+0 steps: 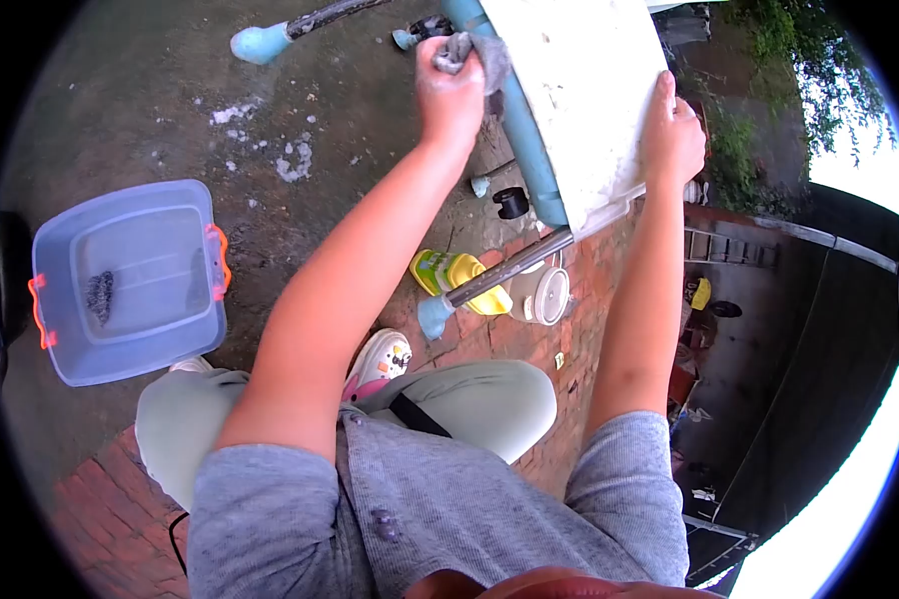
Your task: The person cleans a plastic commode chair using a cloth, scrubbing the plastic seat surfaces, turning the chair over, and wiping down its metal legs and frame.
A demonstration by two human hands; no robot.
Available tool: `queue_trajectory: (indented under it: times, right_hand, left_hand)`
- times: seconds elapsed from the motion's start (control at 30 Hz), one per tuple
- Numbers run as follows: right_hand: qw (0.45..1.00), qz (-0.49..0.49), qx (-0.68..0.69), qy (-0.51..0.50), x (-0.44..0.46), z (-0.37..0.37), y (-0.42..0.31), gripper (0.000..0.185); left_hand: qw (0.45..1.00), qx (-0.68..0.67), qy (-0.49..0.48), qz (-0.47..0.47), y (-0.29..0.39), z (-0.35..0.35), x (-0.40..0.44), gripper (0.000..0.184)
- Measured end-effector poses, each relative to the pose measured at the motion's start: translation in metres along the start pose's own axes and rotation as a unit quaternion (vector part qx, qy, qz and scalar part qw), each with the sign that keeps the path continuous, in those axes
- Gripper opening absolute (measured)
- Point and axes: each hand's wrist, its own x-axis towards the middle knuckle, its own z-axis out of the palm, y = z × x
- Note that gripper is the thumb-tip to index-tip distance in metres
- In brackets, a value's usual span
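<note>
My left hand (449,105) is closed around a wet, soapy grey cloth (489,65), against the light-blue edge (529,140) of a tilted piece of furniture. Its white panel (594,90) has small dark specks. At the panel's far side, my right hand (674,140) grips the edge, fingers wrapped round it and thumb along it. A metal leg (509,268) with a light-blue foot cap (435,316) sticks out below the panel. Another capped leg (260,44) extends at the upper left.
A translucent tub (140,270) with orange handles holds a dark scrubbing pad (100,297). A yellow-green bottle (459,280) and a lidded pail (544,295) stand by the leg. Suds (295,160) lie on the wet ground. A ladder (729,248) is at right.
</note>
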Motion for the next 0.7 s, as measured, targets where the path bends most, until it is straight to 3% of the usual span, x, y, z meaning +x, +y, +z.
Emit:
queue_trajectory:
  times: [0.03,0.17,0.27,0.37,0.43,0.47,0.5,0.6,0.7]
  right_hand:
    - [1.0,-0.004,0.002,0.013,0.001,0.002,-0.001,0.078]
    - [1.0,0.011,0.004,-0.011,0.011,0.012,0.004,0.078]
    - [1.0,0.016,0.01,-0.013,0.014,0.011,0.008,0.075]
    - [1.0,0.01,-0.006,-0.011,0.012,0.012,0.005,0.075]
    - [1.0,0.011,0.004,-0.024,0.01,0.007,0.004,0.076]
    - [1.0,0.011,-0.001,-0.026,0.008,0.007,0.006,0.076]
    - [1.0,0.014,-0.002,-0.027,0.007,0.006,0.006,0.076]
    - [1.0,0.017,0.014,-0.017,0.01,0.011,0.004,0.077]
    - [1.0,-0.004,0.018,0.0,0.013,0.018,0.009,0.076]
  left_hand:
    - [0.999,-0.011,-0.016,-0.039,0.008,0.002,-0.007,0.02]
    - [0.993,0.04,-0.111,-0.008,-0.025,-0.006,-0.064,0.027]
    - [0.989,0.085,-0.121,0.005,-0.047,-0.009,-0.07,0.029]
    - [0.986,-0.077,-0.065,-0.131,0.006,0.001,-0.028,0.022]
    - [0.995,-0.063,-0.061,-0.055,-0.004,-0.002,0.024,0.019]
    - [0.999,-0.009,-0.044,0.03,-0.019,0.0,0.034,0.022]
    - [0.999,-0.011,-0.041,0.026,-0.022,-0.003,0.022,0.022]
    - [0.976,-0.091,-0.11,-0.164,-0.012,-0.007,-0.033,0.027]
    - [0.983,-0.001,-0.148,-0.111,-0.036,-0.011,-0.057,0.026]
